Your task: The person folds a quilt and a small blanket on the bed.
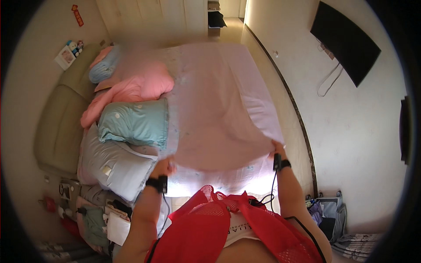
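A pale pink sheet (219, 127) spans the bed, its near edge lifted between my two hands. My left hand (165, 165) is closed on the sheet's near left corner, beside a pale grey pillow (112, 162). My right hand (277, 147) grips the sheet's near right part at the bed's edge. Black bands with cables sit on both wrists. A teal pillow (131, 122) and a bunched salmon-pink quilt (144, 85) lie along the left side of the bed, with a light blue pillow (103, 70) farther back. The area at the bed's far end is blurred.
An olive upholstered headboard (55, 118) lines the left. A wall-mounted screen (344, 41) hangs right, above a floor strip (285, 118) beside the bed. A wardrobe (153, 17) stands at the back. Piled clothes (94, 223) lie near left, an open grey suitcase (333, 210) near right.
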`<state>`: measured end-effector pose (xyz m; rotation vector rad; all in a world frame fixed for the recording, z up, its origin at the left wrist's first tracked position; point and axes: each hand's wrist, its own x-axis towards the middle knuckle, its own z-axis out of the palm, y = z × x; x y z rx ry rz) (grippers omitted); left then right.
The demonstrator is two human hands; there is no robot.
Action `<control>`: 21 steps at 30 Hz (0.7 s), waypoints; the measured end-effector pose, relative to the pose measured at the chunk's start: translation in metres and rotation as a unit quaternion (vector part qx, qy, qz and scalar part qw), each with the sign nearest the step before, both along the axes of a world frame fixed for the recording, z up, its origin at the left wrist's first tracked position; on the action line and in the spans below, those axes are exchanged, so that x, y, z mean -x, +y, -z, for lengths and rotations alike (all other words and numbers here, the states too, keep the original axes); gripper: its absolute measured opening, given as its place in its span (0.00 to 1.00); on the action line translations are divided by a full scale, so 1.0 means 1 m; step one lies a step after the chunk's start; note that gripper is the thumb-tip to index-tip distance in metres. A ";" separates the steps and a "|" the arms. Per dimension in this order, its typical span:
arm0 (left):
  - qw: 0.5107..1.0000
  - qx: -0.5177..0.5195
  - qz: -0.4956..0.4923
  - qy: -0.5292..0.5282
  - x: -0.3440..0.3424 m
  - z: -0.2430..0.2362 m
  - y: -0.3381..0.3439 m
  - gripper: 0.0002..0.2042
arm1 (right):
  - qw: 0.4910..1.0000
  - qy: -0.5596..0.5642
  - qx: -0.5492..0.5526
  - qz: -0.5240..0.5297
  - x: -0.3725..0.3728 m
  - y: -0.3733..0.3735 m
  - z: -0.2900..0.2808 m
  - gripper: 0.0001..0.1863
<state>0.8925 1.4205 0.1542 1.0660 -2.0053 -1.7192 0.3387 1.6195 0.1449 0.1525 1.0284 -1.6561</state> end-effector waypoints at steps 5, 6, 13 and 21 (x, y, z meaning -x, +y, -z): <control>0.860 -0.270 -0.220 0.373 0.057 -0.233 -0.008 0.15 | 0.986 0.020 0.141 0.085 -0.008 -0.038 -0.178 0.23; 0.876 -0.219 -0.197 0.383 0.060 -0.255 0.008 0.15 | 0.979 0.032 0.189 0.075 -0.007 -0.020 -0.199 0.22; 0.939 -0.281 -0.150 0.132 -0.014 -0.130 0.075 0.21 | 0.988 0.029 0.122 0.087 -0.046 0.079 -0.145 0.25; 0.933 -0.344 -0.109 0.003 -0.045 -0.081 0.112 0.16 | 0.996 -0.015 0.021 0.088 -0.063 0.126 -0.046 0.25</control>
